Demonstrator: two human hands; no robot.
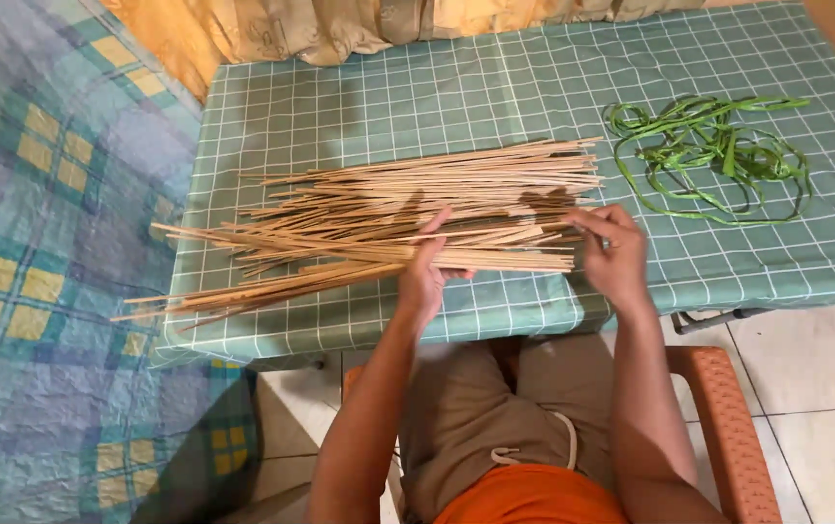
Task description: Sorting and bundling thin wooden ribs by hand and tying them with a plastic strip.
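You are sitting on an orange plastic chair (728,417) and looking down at a table with a green checked cloth (388,97). A big pile of long, thin wooden sticks (388,209) lies across the middle of the table. The sticks point left and right. On the left, some of them fan out and poke past the table edge. On the right, the ends are lined up more neatly.

Your left hand (425,272) is at the near side of the pile, around the middle. Its fingers are curled around a bunch of the sticks from below, so it is gripping them. Your right hand (613,254) is at the right ends of the sticks. Its fingertips touch the stick ends and look pinched on a few of them, but you cannot tell for sure how tight it holds.

To the right of the pile, well apart from it, lies a loose tangle of green ribbon strips (713,155) on the cloth. At the far edge of the table hangs a yellow curtain (282,29). On the left, beside the table, is a blue and yellow checked blanket (39,243). The floor near your chair is white tile (815,427).
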